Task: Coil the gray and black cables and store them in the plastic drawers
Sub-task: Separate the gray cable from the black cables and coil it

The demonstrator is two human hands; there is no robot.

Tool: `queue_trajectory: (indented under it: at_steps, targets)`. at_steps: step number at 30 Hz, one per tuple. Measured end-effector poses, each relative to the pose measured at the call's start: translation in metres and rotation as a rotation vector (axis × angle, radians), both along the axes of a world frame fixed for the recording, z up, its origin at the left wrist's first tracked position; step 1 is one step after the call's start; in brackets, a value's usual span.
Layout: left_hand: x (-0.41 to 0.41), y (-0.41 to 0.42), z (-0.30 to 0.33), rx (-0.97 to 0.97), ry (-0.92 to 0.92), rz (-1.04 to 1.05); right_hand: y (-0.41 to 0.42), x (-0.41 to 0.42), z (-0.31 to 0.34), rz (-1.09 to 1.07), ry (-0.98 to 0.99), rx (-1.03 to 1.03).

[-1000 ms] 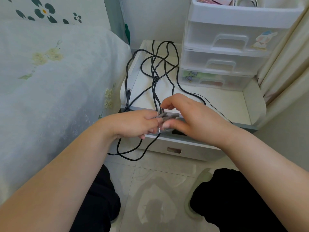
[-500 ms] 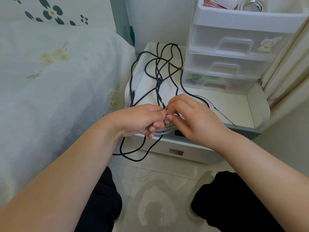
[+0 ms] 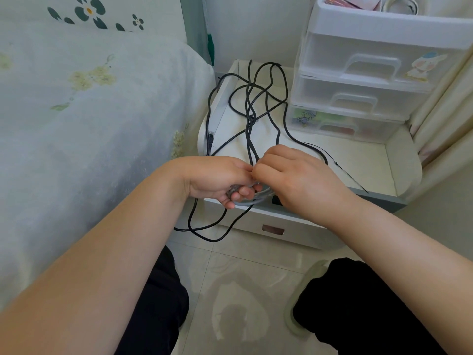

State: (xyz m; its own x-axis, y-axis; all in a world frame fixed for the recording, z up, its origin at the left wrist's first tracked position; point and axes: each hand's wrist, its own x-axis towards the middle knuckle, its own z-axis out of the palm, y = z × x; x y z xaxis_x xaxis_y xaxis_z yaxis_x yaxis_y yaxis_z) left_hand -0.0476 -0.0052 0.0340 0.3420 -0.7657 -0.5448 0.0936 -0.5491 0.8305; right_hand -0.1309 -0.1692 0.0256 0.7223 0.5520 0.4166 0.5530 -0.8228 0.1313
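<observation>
Both hands meet over the near edge of the low white bedside cabinet [image 3: 363,160]. The left hand [image 3: 217,179] has its fingers curled round a small bundle of thin gray cable [image 3: 252,198], whose loops show below the knuckles. The right hand [image 3: 297,175] touches the left at the fingertips and is curled over the same gray bundle; its fingertips are bent inward, pinching at the point where the two hands meet, though exactly what lies between them is hidden.

The long black cable [image 3: 266,103] lies loose and tangled on the cabinet top, far of the hands — several loops cross one another there, one strand runs over the cabinet's left edge, and another loop hangs down past the near edge towards the tiled floor [image 3: 243,290]. Strands of it pass up between the two hands.

The translucent plastic drawer unit [image 3: 363,80] stands at the far right of the cabinet top, its three visible drawers all pushed in — cartoon stickers show on the fronts.

To the left lies a bed with a pale floral cover [image 3: 89,111]. A cream curtain [image 3: 445,108] hangs at the right.
</observation>
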Motion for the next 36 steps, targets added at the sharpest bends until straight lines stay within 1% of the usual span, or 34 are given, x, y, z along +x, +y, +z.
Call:
queue_trajectory:
  at_steps: [3, 5, 10, 13, 15, 19, 21, 26, 29, 32, 36]
  targets:
    - [0.000, 0.003, 0.000, -0.033, 0.036, -0.013, -0.003, 0.002, -0.002, 0.057, 0.002, -0.010]
    - [-0.001, 0.002, 0.000, -0.030, 0.029, -0.023, -0.007, 0.005, 0.000, 0.126, 0.001, -0.041]
    - [-0.004, 0.001, 0.000, -0.035, 0.036, -0.067, -0.019, 0.013, 0.013, 0.316, -0.016, -0.211]
    - [-0.013, -0.003, -0.001, -0.012, 0.015, -0.139, -0.019, 0.014, 0.018, 0.471, 0.033, -0.299]
    - [-0.017, -0.004, -0.002, -0.013, 0.019, -0.172, -0.018, 0.012, 0.020, 0.535, 0.059, -0.316]
    - [-0.016, 0.003, 0.001, -0.131, 0.126, -0.183, -0.021, 0.007, 0.029, 0.531, 0.089, -0.245]
    - [-0.017, 0.005, 0.002, -0.166, 0.134, -0.220, -0.022, 0.004, 0.030, 0.518, 0.081, -0.239]
    - [-0.027, -0.001, 0.000, -0.087, -0.085, -0.228, -0.023, -0.002, 0.024, 0.517, 0.033, -0.297]
    - [-0.030, -0.005, -0.002, -0.035, -0.194, -0.196, -0.019, 0.000, 0.019, 0.536, -0.051, -0.335]
    - [-0.029, -0.006, -0.004, 0.001, -0.223, -0.176, -0.015, 0.001, 0.014, 0.543, -0.099, -0.375]
    - [-0.028, -0.006, -0.004, 0.018, -0.223, -0.154, -0.014, 0.004, 0.015, 0.505, -0.083, -0.393]
